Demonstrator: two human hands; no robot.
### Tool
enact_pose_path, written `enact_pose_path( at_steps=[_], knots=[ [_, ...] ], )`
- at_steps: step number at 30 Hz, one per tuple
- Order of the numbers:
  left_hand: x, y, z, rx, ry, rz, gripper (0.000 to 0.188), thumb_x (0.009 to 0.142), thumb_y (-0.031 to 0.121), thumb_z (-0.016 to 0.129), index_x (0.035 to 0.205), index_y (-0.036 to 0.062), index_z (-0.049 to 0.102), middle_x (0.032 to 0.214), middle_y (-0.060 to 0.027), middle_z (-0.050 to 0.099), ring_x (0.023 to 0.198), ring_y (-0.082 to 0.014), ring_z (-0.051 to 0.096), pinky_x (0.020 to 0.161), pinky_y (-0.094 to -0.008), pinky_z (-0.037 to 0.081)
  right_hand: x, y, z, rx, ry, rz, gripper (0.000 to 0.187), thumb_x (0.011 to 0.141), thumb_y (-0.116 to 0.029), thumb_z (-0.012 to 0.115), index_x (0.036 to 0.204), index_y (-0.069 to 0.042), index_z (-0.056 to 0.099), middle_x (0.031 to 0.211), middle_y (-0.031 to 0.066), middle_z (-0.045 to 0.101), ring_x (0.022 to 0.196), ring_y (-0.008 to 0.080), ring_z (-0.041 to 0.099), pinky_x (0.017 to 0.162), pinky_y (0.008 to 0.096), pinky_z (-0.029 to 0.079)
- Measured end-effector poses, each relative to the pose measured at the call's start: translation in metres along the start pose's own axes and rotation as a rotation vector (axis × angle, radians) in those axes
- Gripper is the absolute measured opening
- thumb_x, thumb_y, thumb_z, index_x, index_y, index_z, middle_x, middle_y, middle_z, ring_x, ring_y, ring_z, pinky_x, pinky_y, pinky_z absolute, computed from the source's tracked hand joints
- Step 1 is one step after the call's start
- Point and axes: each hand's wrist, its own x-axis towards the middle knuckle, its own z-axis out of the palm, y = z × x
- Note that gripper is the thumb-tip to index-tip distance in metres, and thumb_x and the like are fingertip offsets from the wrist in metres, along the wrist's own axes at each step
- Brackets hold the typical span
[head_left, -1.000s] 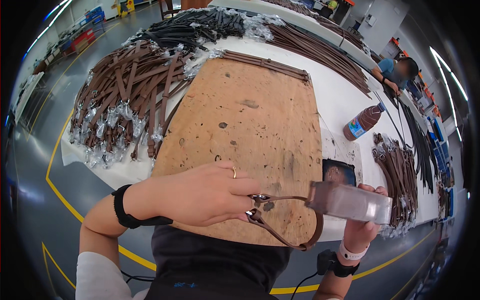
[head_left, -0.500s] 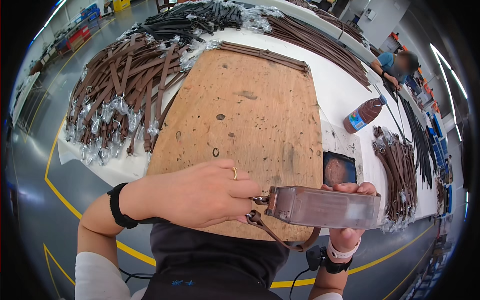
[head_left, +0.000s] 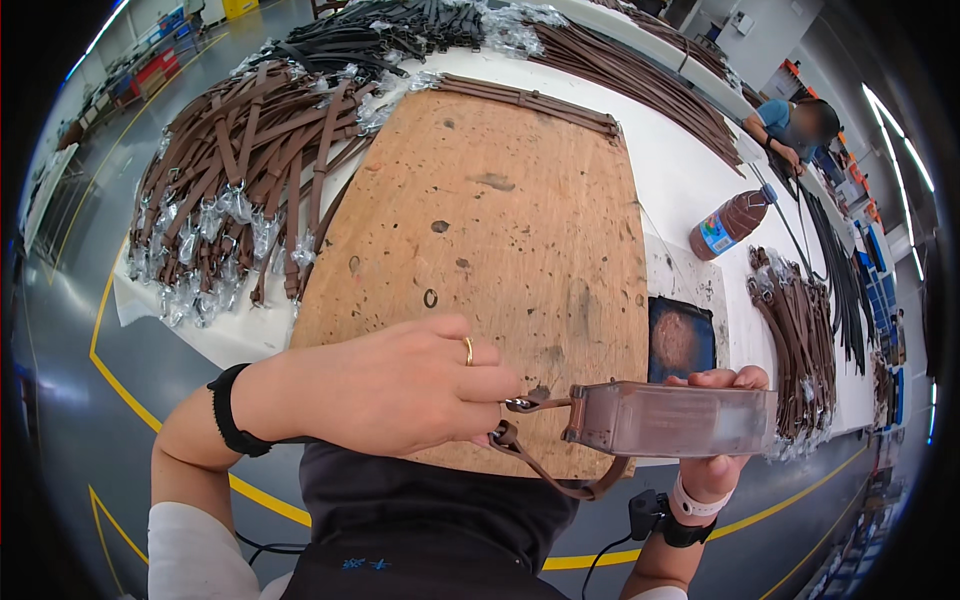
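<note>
Above a worn, pitted plywood board on the white table, the left hand pinches shut on the metal clasp of one thin brown leather strap, while the right hand closes around one flat plastic-wrapped brown leather piece. One brown bottle stands beyond.

A worn wooden board lies on the white tabletop, flanked by heaped brown straps and a brown bottle.
</note>
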Motion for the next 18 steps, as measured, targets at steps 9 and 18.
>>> enact_pose_path(
  at_steps=[9, 18],
  knots=[
    [0.0031, 0.0055, -0.0011, 0.050, -0.046, 0.028, 0.011, 0.074, 0.017, 0.066, 0.078, 0.0105, 0.058, 0.096, -0.0014, 0.053, 0.082, -0.0161, 0.052, 0.075, -0.0308, 0.039, 0.0066, 0.0067, 0.0098, 0.133, -0.125, 0.012, 0.079, 0.069, -0.031, 0.085, 0.122, -0.005, 0.032, 0.114, 0.0200, 0.054, 0.109, 0.0298, 0.059, 0.100, 0.0476, 0.048],
    [0.0043, 0.0049, 0.0011, 0.042, -0.003, 0.034, 0.011, 0.073, 0.016, 0.066, 0.078, 0.0098, 0.058, 0.096, -0.0014, 0.053, 0.081, -0.0165, 0.051, 0.074, -0.0308, 0.039, 0.0061, 0.0067, 0.0108, 0.061, -0.059, 0.028, 0.077, 0.067, -0.035, 0.083, 0.117, -0.008, 0.030, 0.110, 0.0217, 0.057, 0.102, 0.0351, 0.062, 0.092, 0.0537, 0.051]
  ],
)
